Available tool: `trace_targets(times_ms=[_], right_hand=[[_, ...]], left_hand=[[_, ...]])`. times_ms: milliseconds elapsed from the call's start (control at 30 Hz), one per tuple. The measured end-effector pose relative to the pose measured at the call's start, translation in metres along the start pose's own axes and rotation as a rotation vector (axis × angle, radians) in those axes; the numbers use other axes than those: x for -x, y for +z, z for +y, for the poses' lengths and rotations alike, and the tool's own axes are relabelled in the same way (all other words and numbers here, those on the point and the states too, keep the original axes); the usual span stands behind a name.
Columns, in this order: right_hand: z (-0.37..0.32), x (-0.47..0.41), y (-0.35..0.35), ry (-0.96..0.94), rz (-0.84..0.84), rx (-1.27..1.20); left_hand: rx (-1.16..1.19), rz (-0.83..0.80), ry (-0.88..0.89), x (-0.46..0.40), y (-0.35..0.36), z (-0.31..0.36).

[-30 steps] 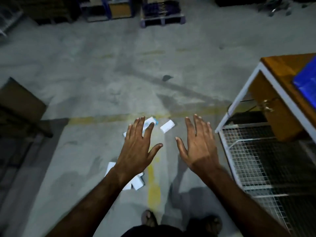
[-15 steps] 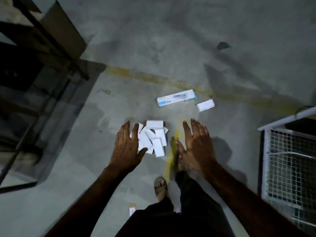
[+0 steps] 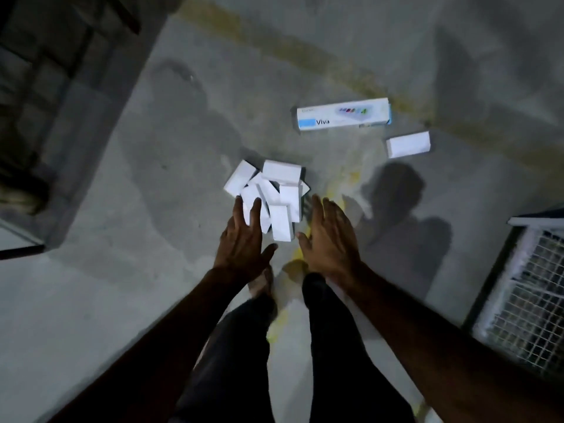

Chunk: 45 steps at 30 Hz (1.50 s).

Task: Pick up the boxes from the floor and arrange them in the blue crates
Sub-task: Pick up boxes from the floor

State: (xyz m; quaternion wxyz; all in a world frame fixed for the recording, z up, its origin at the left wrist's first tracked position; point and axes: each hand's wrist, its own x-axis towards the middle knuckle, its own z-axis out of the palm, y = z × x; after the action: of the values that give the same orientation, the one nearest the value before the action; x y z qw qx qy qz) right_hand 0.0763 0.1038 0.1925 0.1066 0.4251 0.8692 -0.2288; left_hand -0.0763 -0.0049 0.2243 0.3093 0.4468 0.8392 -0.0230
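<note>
Beyond our flat, empty left hand [image 3: 244, 239] and right hand [image 3: 331, 236], matte white boxes [image 3: 271, 196]; farther, a long carton [image 3: 343, 113] reads "Viva".

I see a heap of small white boxes [image 3: 268, 196] on the grey concrete floor, jumbled and overlapping, several tilted across one another. Beyond the heap and to its right, well apart, lies a long flat box [image 3: 344, 113], white with a blue patch and the word "Viva", lengthwise across my view. Right of the heap, near that long box, lies a single white box [image 3: 408, 144], flat.
</note>
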Motion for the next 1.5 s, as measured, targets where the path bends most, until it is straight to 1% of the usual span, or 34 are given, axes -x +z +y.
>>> trace_targets(times_ms=[133, 200, 267, 400, 500, 567, 667, 733, 833, 933, 1033, 1100, 1200, 1300, 1367, 1433, 1500], right_hand=[[0.031, -0.065, 0.085, 0.042, -0.016, -0.044], [0.047, -0.095, 0.126, 0.044, -0.071, -0.014], [0.063, -0.129, 0.187, 0.072, -0.15, -0.021], [0.081, -0.179, 0.297, 0.131, -0.267, -0.101], [0.09, -0.211, 0.359, 0.233, -0.34, -0.188], [0.097, -0.231, 0.388, 0.306, -0.333, -0.276], [0.113, -0.254, 0.42, 0.402, -0.255, -0.438], [0.122, -0.264, 0.433, 0.424, -0.267, -0.517], [0.127, -0.273, 0.443, 0.452, -0.354, -0.602], [0.132, -0.275, 0.451, 0.464, -0.349, -0.708], [0.127, -0.259, 0.429, 0.489, -0.347, -0.705], [0.123, -0.24, 0.403, 0.5, -0.31, -0.707], [0.115, -0.207, 0.35, 0.524, -0.176, -0.693], [0.104, -0.163, 0.264, 0.548, -0.005, -0.586], [0.093, -0.133, 0.209, 0.553, 0.109, -0.482], [0.078, -0.102, 0.147, 0.561, 0.24, -0.435], [0.059, -0.07, 0.081, 0.587, 0.362, -0.392]], left_hand=[[0.094, -0.067, -0.12, -0.072, 0.091, -0.012], [0.115, -0.092, -0.17, -0.103, 0.136, -0.023], [0.15, -0.133, -0.253, -0.14, 0.194, -0.039], [0.214, -0.171, -0.438, -0.201, 0.292, -0.068], [0.345, -0.232, -0.601, -0.236, 0.351, -0.077], [0.455, -0.254, -0.712, -0.255, 0.377, -0.08], [0.6, -0.273, -0.823, -0.28, 0.41, -0.088], [0.615, -0.23, -0.837, -0.287, 0.424, -0.089], [0.585, -0.101, -0.854, -0.29, 0.435, -0.082], [0.568, -0.038, -0.834, -0.288, 0.435, -0.078], [0.537, -0.044, -0.779, -0.278, 0.426, -0.076], [0.481, -0.068, -0.736, -0.263, 0.405, -0.072], [0.366, -0.04, -0.594, -0.234, 0.356, -0.06], [0.326, 0.012, -0.416, -0.208, 0.28, -0.036], [0.327, 0.062, -0.335, -0.191, 0.221, -0.014], [0.369, 0.135, -0.223, -0.167, 0.153, 0.012], [0.373, 0.171, -0.129, -0.137, 0.08, 0.04]])
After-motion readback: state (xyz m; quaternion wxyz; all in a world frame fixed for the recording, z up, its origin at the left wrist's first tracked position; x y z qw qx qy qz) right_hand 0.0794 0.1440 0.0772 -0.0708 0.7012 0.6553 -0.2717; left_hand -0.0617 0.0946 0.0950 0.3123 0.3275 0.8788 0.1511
